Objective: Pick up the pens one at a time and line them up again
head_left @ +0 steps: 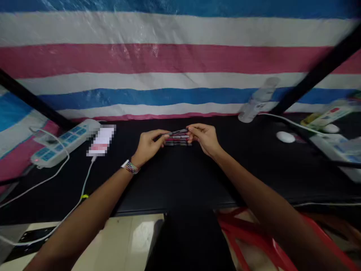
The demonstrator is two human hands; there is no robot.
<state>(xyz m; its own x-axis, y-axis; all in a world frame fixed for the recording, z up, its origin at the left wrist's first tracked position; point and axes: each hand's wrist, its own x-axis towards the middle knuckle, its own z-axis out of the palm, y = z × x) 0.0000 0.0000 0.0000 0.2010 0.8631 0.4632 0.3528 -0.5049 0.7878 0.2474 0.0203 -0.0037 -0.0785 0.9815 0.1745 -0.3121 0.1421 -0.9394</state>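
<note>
Several slim pens [178, 143] lie side by side on the black table, dark and pink-red in colour, between my two hands. My left hand [149, 146] pinches the left end of the top dark pen [179, 132], with its fingertips also close to the pens below. At the pen's right end, my right hand [205, 138] has thumb and fingers closed on it. That pen is slightly tilted, its right end farther from me. Fingers cover the ends of the pens.
A power strip [66, 143] and a charging phone [102, 141] with cables lie at the left. On the right are a clear bottle [258, 101], a white mouse-like object [285, 137] and boxes. A red chair [242, 233] stands below the table edge.
</note>
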